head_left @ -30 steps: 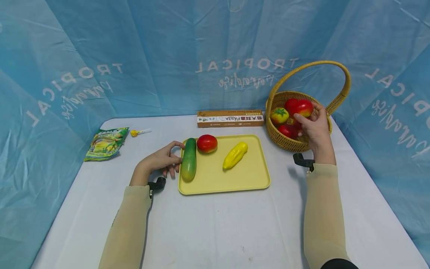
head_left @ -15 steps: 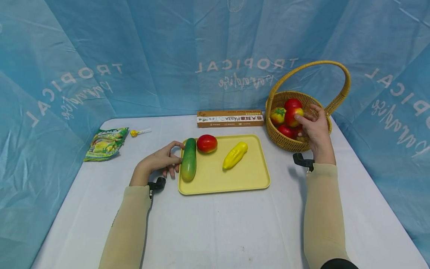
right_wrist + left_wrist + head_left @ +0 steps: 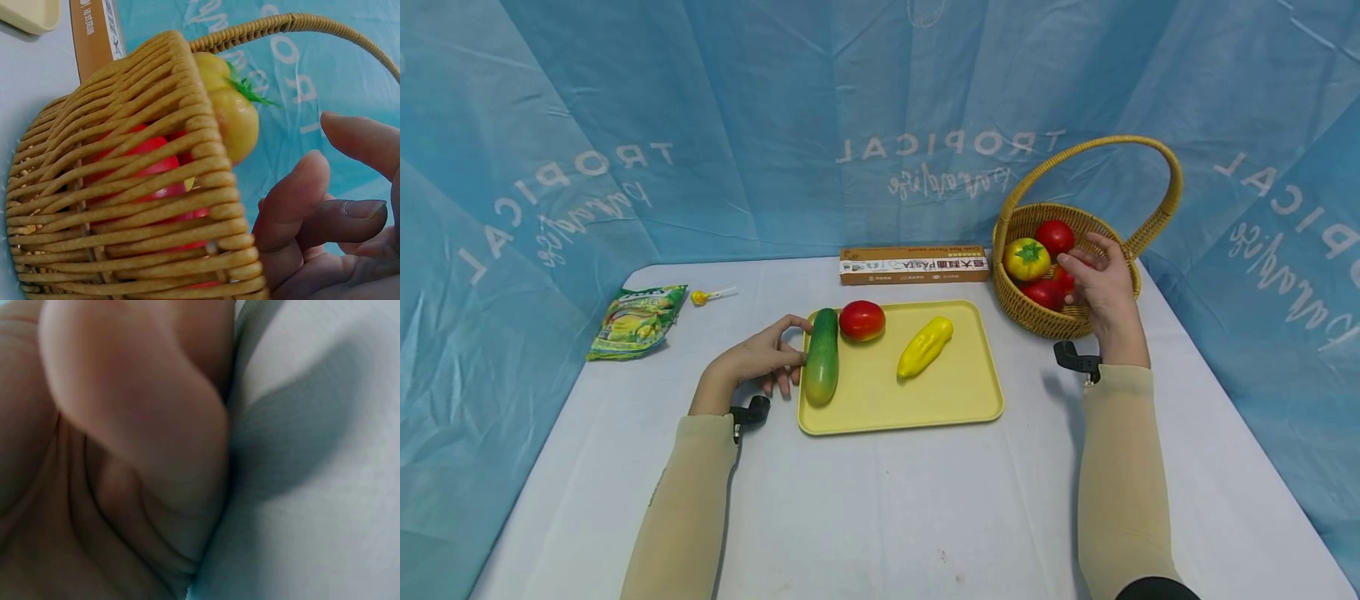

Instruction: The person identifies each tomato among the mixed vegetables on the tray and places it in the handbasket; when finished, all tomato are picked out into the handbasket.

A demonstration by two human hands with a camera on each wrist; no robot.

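Note:
In the head view my right hand [image 3: 1107, 279] hovers over the right side of the wicker basket [image 3: 1026, 312], thumb and fingers apart with nothing between them. Inside lie a yellow tomato [image 3: 1027, 259] with a green stem and several red fruits [image 3: 1055, 237]. The right wrist view shows the yellow tomato [image 3: 234, 115] above the basket rim beside my fingers [image 3: 306, 187]. My left hand [image 3: 758, 354] rests at the left rim of the yellow tray [image 3: 895, 408], fingertips touching that edge beside a cucumber [image 3: 822, 358]. Its wrist view is blurred, showing mostly fingers [image 3: 144, 406].
On the tray also lie a red tomato [image 3: 862, 321] and a yellow pepper [image 3: 925, 347]. Behind it stands a pasta box [image 3: 914, 265]. A green snack bag [image 3: 638, 322] and a lollipop [image 3: 702, 297] lie at the left. The basket's tall handle [image 3: 1101, 143] arches over it.
My right hand has let go of a red-and-yellow fruit, which dropped into the basket. The yellow tomato there has turned, its stem now showing. My left hand has stayed still.

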